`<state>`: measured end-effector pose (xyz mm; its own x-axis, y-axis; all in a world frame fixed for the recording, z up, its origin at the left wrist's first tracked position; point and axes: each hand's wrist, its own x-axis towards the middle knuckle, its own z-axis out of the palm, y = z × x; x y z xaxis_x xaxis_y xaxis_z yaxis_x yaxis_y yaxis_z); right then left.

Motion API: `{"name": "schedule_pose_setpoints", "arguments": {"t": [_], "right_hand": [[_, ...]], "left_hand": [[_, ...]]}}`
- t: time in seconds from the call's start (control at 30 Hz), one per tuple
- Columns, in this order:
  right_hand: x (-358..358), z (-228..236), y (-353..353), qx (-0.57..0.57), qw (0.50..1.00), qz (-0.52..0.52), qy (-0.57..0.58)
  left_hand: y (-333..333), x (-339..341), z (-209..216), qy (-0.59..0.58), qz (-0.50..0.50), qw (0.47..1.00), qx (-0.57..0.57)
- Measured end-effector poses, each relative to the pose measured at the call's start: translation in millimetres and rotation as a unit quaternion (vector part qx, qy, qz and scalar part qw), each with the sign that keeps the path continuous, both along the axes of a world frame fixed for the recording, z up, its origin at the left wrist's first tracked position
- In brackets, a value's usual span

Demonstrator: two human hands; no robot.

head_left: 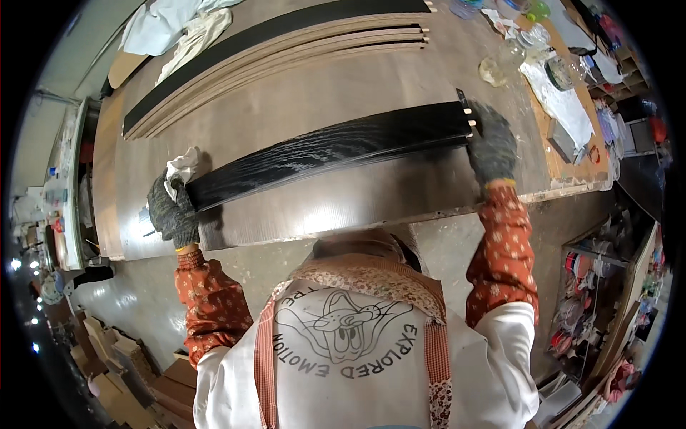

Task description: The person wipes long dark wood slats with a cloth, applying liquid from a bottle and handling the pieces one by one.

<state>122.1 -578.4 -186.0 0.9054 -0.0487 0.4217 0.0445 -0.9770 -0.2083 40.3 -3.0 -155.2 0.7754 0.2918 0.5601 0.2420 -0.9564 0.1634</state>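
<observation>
Shirt [350,393] nearest, black board [332,149] lies between left grip [173,211], holding cloth [183,166], and right grip [493,145], hold unclear.

I count two gloved hands: my left hand [173,211] at one end and my right hand [493,146] beside the other end of one long black board [336,146], with one crumpled white wad [183,166] at the left and two pale pegs [471,124] showing beside the right. Beyond my grip I record one stack of boards [286,53], its pale edges too close-set for an exact tally, on one table [300,104]. Further out I note one white cloth [157,28] and one cream cloth [196,39] ahead of my left, and at least two clear containers [510,57] ahead of my right.
</observation>
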Motion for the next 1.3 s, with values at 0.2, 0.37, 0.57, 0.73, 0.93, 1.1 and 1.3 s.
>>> {"name": "schedule_pose_setpoints", "arguments": {"t": [0.2,0.37,0.57,0.73,0.93,1.1,1.3], "right_hand": [[-2.0,11.7,1.3,-0.083,0.984,0.053,0.149],[-87.7,-12.3,-22.0,-0.107,0.971,0.211,0.014],[-126.1,-1.7,-15.1,-0.063,0.965,0.251,0.038],[-126.8,11.8,-13.3,-0.055,0.961,0.241,0.126],[-115.6,28.1,-5.6,-0.021,0.962,0.209,0.176],[-97.8,42.6,9.3,-0.017,0.959,0.161,0.231],[-85.2,30.8,-14.0,0.291,0.932,0.142,0.161]], "left_hand": [[-1.6,-3.0,3.5,0.004,-0.012,1.0,-0.007],[1.7,-4.7,1.4,0.016,0.006,1.0,-0.016],[-7.8,0.7,15.9,0.058,0.041,0.997,-0.038],[-52.8,16.2,30.0,-0.007,-0.049,0.998,-0.041],[-80.4,25.5,29.8,0.067,-0.122,0.99,-0.003],[-79.0,26.4,28.5,0.059,-0.13,0.99,-0.005],[-86.5,25.3,33.2,0.07,-0.114,0.991,0.0]]}}
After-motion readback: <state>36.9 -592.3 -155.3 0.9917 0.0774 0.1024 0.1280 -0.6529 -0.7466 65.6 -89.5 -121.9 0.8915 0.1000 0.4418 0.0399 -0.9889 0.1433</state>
